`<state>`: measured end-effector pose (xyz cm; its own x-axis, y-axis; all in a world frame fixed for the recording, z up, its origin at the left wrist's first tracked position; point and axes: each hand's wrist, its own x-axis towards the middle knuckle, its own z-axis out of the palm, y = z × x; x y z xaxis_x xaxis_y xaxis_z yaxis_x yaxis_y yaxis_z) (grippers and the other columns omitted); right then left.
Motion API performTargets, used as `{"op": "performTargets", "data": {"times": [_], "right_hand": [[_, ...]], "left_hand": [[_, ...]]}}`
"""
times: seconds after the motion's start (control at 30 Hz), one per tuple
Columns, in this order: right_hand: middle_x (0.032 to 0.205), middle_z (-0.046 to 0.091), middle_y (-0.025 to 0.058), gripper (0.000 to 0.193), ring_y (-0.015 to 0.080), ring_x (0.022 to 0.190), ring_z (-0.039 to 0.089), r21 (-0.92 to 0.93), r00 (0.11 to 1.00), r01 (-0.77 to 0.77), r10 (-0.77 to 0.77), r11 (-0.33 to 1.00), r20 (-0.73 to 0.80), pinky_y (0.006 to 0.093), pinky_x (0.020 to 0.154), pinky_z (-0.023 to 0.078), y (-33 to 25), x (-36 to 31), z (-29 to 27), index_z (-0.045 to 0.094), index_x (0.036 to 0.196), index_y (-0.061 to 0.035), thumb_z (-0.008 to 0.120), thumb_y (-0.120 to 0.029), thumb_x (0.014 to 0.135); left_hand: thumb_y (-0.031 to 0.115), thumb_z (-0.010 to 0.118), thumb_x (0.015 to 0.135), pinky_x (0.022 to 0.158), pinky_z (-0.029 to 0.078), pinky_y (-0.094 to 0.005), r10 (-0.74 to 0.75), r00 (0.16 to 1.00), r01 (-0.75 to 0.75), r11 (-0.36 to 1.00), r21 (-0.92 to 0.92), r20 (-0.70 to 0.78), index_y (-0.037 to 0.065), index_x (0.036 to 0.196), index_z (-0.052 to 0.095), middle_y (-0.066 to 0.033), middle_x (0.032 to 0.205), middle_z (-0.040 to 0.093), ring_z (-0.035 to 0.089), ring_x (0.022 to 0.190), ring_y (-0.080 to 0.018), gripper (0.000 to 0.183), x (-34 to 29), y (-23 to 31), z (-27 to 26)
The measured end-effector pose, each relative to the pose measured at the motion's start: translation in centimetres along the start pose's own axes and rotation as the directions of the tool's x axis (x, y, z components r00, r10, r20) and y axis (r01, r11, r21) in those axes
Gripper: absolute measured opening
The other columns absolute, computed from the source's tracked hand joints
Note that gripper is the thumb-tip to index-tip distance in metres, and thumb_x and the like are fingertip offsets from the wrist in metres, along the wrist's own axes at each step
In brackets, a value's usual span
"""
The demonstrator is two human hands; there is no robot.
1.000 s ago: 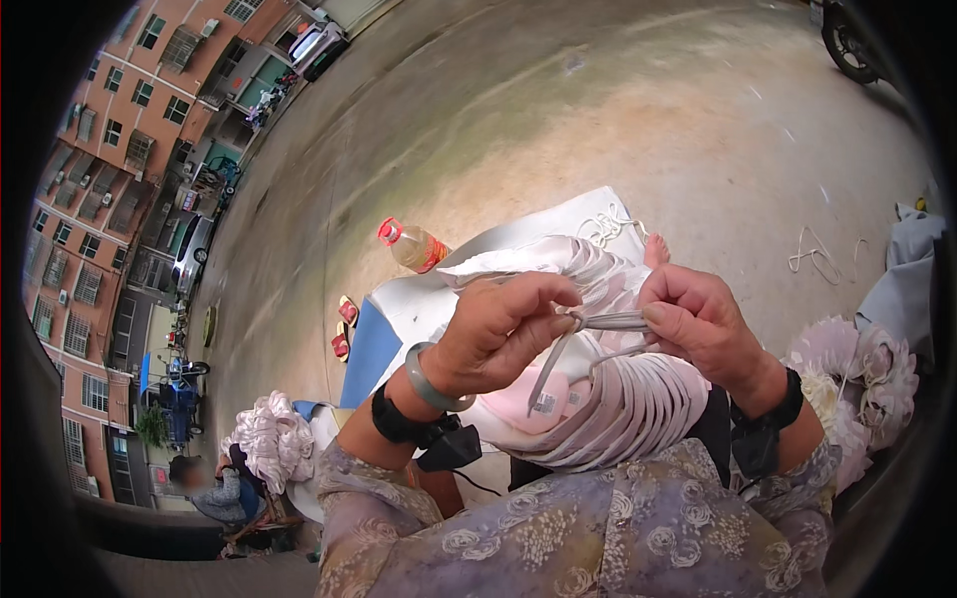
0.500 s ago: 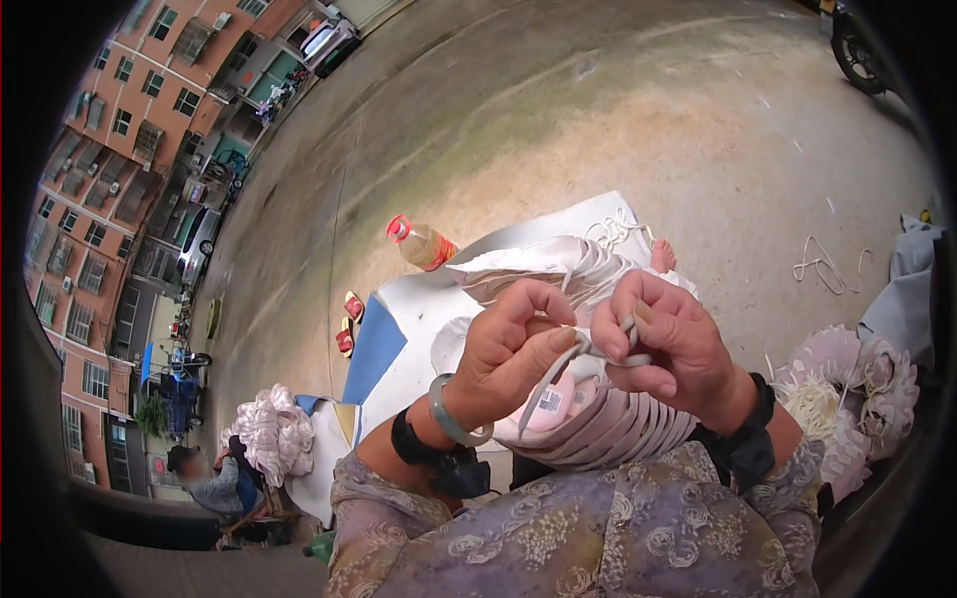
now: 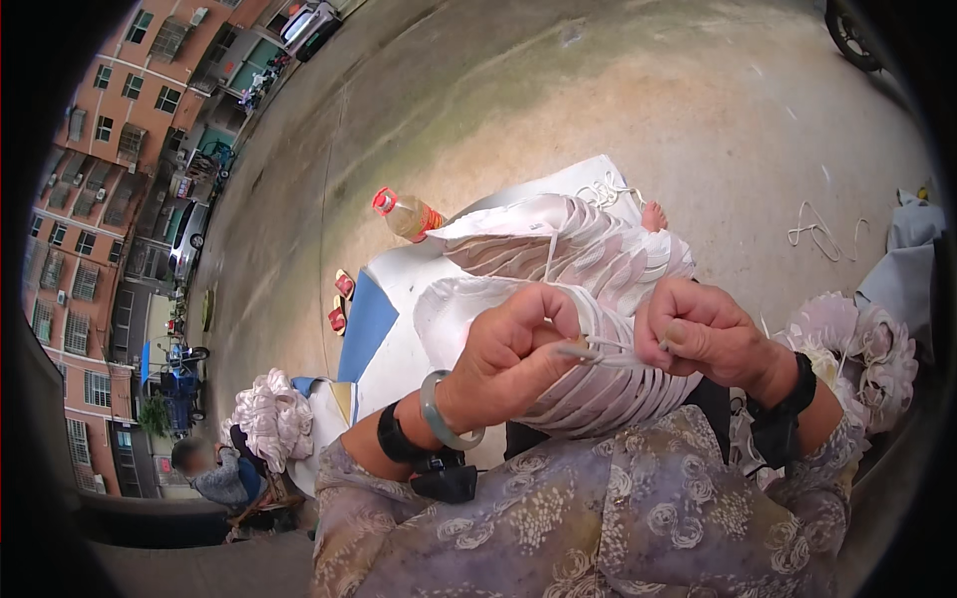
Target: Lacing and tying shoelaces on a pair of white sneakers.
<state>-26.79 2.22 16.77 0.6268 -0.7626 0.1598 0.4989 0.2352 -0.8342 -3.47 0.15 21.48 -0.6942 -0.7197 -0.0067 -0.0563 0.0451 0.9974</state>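
Observation:
My left hand (image 3: 513, 349) pinches a pale cord (image 3: 598, 349) between thumb and curled fingers. A short way to the right, my right hand (image 3: 706, 334) is closed on the same cord, which runs tight between the two. Beneath both hands lies a stack of curved white and pinkish pieces (image 3: 588, 409) that look like shoe uppers, nested one in another. Just beyond it a second such stack (image 3: 558, 234) spreads out, with a strand of cord across it. What the right fingers cover cannot be seen.
A bottle with a red cap (image 3: 407, 214) stands beside the white sheet (image 3: 389, 374) and blue piece (image 3: 367, 324). Slippers (image 3: 339, 314) lie left. Tied bundles sit at right (image 3: 877, 364) and left (image 3: 274, 419), near a seated person (image 3: 224, 478). Loose cord (image 3: 817, 234) lies on the ground.
My hands have drawn apart, the right one moving rightward, and the loose loop of cord between them is now pulled tight. The view has shifted slightly.

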Motion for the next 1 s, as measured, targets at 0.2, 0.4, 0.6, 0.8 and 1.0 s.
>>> {"op": "performTargets", "data": {"times": [0.2, 0.4, 0.6, 0.8, 1.0], "right_hand": [[0.083, 0.054, 0.0102, 0.020, 0.0045, 0.049, 0.032, 0.087, 0.999, 0.017, -0.013, 0.996, -0.047, 0.0181, 0.044, 0.028, -0.2, 0.3, 1.2, 0.044, 0.083, -0.0053, 0.046, -0.023, 0.093], [0.097, 0.058, 0.0058, 0.022, 0.0025, 0.052, 0.037, 0.167, 0.986, 0.111, -0.088, 0.980, -0.141, 0.0168, 0.048, 0.033, 0.2, 0.8, 1.9, 0.049, 0.102, -0.0014, 0.045, -0.021, 0.094], [0.074, 0.051, -0.0038, 0.027, -0.0007, 0.060, 0.041, -0.167, 0.973, 0.045, -0.081, 0.985, -0.216, 0.0140, 0.052, 0.031, 0.7, 1.3, 2.3, 0.050, 0.106, -0.0004, 0.058, -0.017, 0.087], [0.064, 0.042, -0.0079, 0.037, -0.0015, 0.056, 0.034, -0.301, 0.966, 0.030, -0.106, 0.953, -0.238, 0.0135, 0.053, 0.027, 1.3, 0.7, 2.0, 0.051, 0.102, 0.0003, 0.073, -0.011, 0.074], [0.061, 0.037, -0.0094, 0.044, -0.0010, 0.053, 0.032, -0.268, 0.961, 0.006, -0.080, 0.963, -0.264, 0.0143, 0.052, 0.025, 1.2, 0.3, 1.7, 0.052, 0.103, 0.0008, 0.078, -0.011, 0.069]], "left_hand": [[0.001, 0.050, 0.087, 0.057, 0.038, -0.0188, 0.176, 0.984, -0.164, 0.915, 0.369, 0.001, -0.001, 0.104, 0.043, -0.0033, 0.074, 0.056, 0.049, 0.065, -0.0041, 0.019, -0.2, 0.8, -0.9], [-0.002, 0.053, 0.081, 0.056, 0.040, -0.0213, 0.238, 0.970, -0.231, 0.876, 0.424, 0.037, -0.001, 0.115, 0.039, -0.0060, 0.073, 0.058, 0.052, 0.061, -0.0082, 0.036, -0.9, 1.8, -2.0], [-0.008, 0.049, 0.073, 0.051, 0.036, -0.0202, 0.254, 0.967, -0.219, 0.869, 0.444, -0.019, -0.002, 0.117, 0.039, -0.0032, 0.062, 0.054, 0.048, 0.053, -0.0069, 0.045, -1.3, 1.3, -2.2], [-0.008, 0.046, 0.067, 0.047, 0.033, -0.0202, 0.258, 0.963, -0.205, 0.888, 0.412, -0.075, -0.003, 0.115, 0.041, -0.0033, 0.055, 0.050, 0.045, 0.048, -0.0069, 0.049, -1.1, 1.0, -2.2], [-0.007, 0.046, 0.067, 0.047, 0.032, -0.0204, 0.271, 0.962, -0.231, 0.860, 0.454, -0.024, -0.004, 0.115, 0.040, -0.0024, 0.055, 0.048, 0.045, 0.049, -0.0071, 0.048, -0.9, 0.5, -2.8]]}}
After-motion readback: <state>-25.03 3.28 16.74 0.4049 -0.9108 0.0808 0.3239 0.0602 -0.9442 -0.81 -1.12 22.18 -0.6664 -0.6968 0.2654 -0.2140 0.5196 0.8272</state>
